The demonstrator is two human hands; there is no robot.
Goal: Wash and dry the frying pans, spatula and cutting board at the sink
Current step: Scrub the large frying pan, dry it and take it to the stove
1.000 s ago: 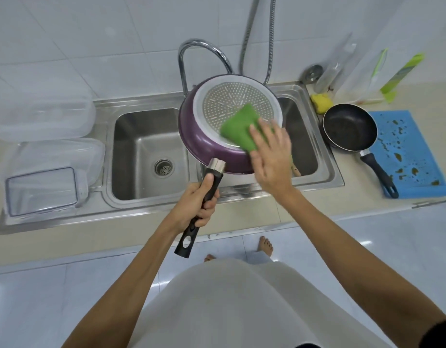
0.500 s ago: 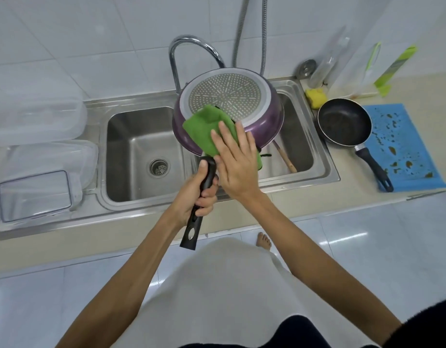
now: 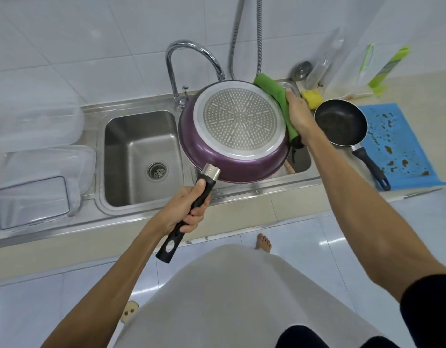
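Note:
A purple frying pan (image 3: 232, 156) is held upside down over the double sink (image 3: 141, 151), its dotted metal base facing me. My left hand (image 3: 184, 212) grips its black handle. My right hand (image 3: 298, 114) presses a green cloth (image 3: 274, 94) against the pan's far right rim. A small black frying pan (image 3: 340, 121) sits on the counter to the right, its handle lying on a blue cutting board (image 3: 402, 144) spotted with brown residue. A wooden handle end (image 3: 289, 168), perhaps the spatula's, pokes out under the purple pan in the right basin.
A chrome tap (image 3: 191, 59) arches behind the pan. A yellow sponge (image 3: 312, 97) lies at the sink's back right corner. Clear plastic containers (image 3: 33, 192) stand on the left drainboard. A green-trimmed item (image 3: 390, 66) leans on the wall at right.
My right hand has swept the green cloth from the pan's near edge by the handle round to its far right rim. The pan has tilted its base more towards me.

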